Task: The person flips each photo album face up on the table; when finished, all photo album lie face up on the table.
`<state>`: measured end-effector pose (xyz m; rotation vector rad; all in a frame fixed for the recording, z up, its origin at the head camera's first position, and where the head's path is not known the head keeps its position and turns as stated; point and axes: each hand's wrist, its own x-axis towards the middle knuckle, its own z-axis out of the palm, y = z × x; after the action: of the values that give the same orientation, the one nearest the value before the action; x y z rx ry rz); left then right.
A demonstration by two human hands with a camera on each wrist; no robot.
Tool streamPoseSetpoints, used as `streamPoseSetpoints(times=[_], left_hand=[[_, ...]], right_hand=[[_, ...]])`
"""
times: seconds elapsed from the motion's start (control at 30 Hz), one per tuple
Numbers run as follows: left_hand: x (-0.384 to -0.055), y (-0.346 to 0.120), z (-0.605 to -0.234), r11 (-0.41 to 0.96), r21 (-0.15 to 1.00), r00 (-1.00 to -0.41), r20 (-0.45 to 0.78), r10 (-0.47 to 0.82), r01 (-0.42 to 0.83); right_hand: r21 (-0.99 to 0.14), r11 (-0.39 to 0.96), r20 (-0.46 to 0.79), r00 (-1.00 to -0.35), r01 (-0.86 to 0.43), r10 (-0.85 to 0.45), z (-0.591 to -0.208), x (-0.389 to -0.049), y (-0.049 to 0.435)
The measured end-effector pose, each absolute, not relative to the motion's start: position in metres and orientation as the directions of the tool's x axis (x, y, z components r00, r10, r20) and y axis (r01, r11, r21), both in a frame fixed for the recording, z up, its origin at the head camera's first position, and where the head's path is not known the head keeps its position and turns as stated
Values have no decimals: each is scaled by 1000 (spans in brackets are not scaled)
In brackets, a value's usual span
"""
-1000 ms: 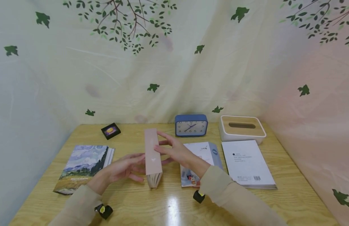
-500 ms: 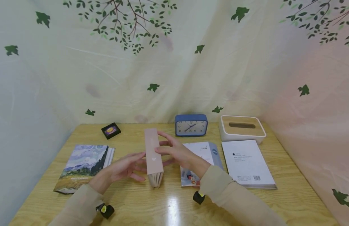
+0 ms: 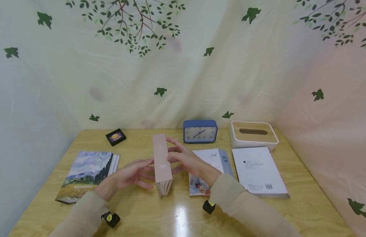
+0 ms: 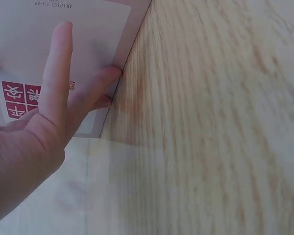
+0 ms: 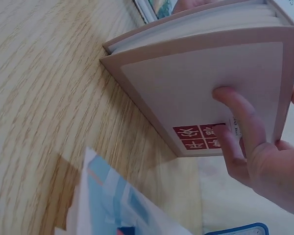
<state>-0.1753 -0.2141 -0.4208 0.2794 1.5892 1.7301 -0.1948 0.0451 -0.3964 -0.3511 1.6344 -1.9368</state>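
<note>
Pink book (image 3: 162, 161) held upright between two hands, seen mainly from the head view. It stands spine up on the wooden table (image 3: 147, 217), resting on the edge opposite the spine, its page ends toward the wearer. Left hand (image 3: 127, 176): fingers extended and spread, touching one cover. Right hand (image 3: 190, 161): fingers spread and only gently bent, their tips against the other cover; thumb at the spine's edge. Neither hand curls round the book.

Change: compared with a second earlier, the book sits slightly farther right, the left fingertips have moved with it, and the right thumb lies at the spine's edge rather than over its face. The surrounding items keep their places. The small shift suggests steadying or trueing of the book rather than lifting; the upright stance appears to depend on both hands.

To the left lies the landscape book (image 3: 85, 174), with the black box (image 3: 115, 136) beyond it. To the right lie the cartoon book (image 3: 209, 156), partly behind the right hand, and the white book (image 3: 260, 174); behind these stand the clock (image 3: 200, 133) and tissue box (image 3: 251, 144).
</note>
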Motion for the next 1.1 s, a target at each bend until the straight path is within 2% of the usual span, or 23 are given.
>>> streamPoseSetpoints(times=[0.17,0.53,0.87,1.1], left_hand=[[-178,-214,-420,13,915,-700,-318,640,-404],[-181,-215,-420,-110,880,-734,-308,606,-461],[-178,-221,-426,-98,890,-770,-326,548,-446],[-175,-233,-428,-80,892,-787,-346,511,-445]], right_hand=[[-974,-53,-141,-780,218,-610,-401,-195,46],[-980,84,-193,-760,180,-620,-411,-193,41],[-964,114,-260,-765,240,-589,-421,-198,34],[-957,153,-289,-795,246,-533,-431,-201,24]])
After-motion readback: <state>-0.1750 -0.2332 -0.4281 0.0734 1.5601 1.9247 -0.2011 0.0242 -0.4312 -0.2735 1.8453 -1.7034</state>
